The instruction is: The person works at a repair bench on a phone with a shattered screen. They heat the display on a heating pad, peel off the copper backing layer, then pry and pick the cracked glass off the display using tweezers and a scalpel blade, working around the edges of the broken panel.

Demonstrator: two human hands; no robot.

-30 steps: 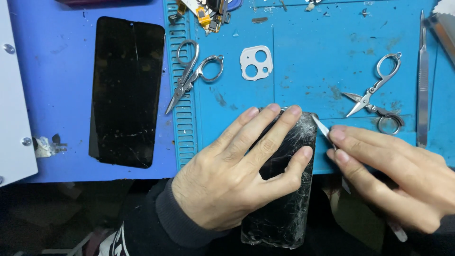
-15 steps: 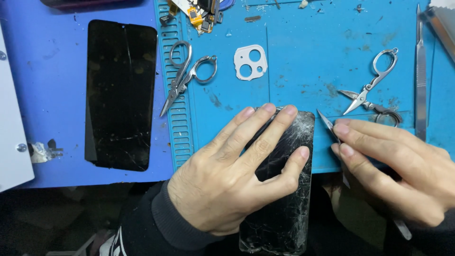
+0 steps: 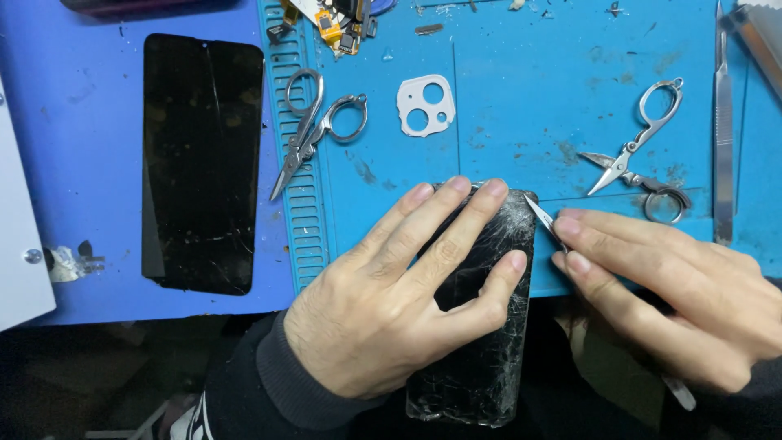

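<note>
A black phone with badly cracked glass (image 3: 481, 358) lies at the near edge of the blue work mat (image 3: 521, 106), half over the edge. My left hand (image 3: 399, 301) presses flat on it, fingers spread across its upper half. My right hand (image 3: 668, 293) pinches a thin metal blade tool (image 3: 542, 218). The tool's tip touches the phone's upper right corner, and its handle end sticks out below the hand.
A separate black screen panel (image 3: 202, 159) lies on the dark blue pad at left. Two small folding scissors (image 3: 314, 130) (image 3: 639, 163), a white camera-lens frame (image 3: 425, 104), a long metal scalpel (image 3: 722, 130) and small parts (image 3: 338, 20) lie on the mat.
The view has shifted slightly. My right hand has brought the blade tip in closer against the phone's upper right corner. My left hand stays pressed on the phone.
</note>
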